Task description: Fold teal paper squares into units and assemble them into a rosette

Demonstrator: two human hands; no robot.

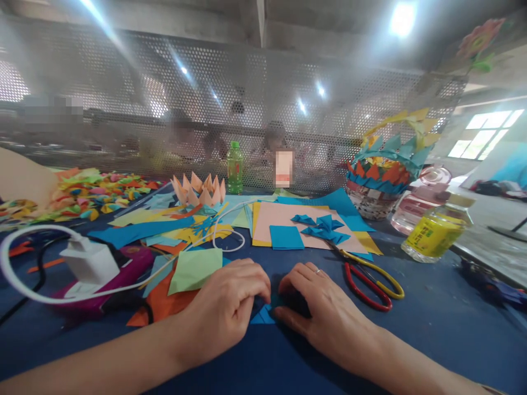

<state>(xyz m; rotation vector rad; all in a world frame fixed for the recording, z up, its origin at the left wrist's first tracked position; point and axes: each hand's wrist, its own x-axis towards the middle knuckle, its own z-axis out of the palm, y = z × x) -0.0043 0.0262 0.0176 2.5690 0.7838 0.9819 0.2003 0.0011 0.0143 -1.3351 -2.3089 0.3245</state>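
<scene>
Between my two hands a small folded blue paper [262, 315] lies on the dark blue table. My left hand [234, 299] is curled with its fingers closed on the paper's left side. My right hand [313, 299], with a ring on one finger, curves over the right side, thumb and fingertips at the paper's edge. Part of the paper is hidden under the fingers. Beyond the hands are a blue paper square [287, 237] and several folded blue pieces [325, 227] on a pink sheet [275, 214]. Scissors [370, 285] with red and yellow handles lie to the right.
A white charger [93, 263] with a looping cable sits on a purple power strip [135, 266] at left. Green [197, 270] and orange papers lie by my left wrist. Bottles [436, 233] and a paper basket [379, 175] stand at right; a pink paper crown [200, 192] stands behind.
</scene>
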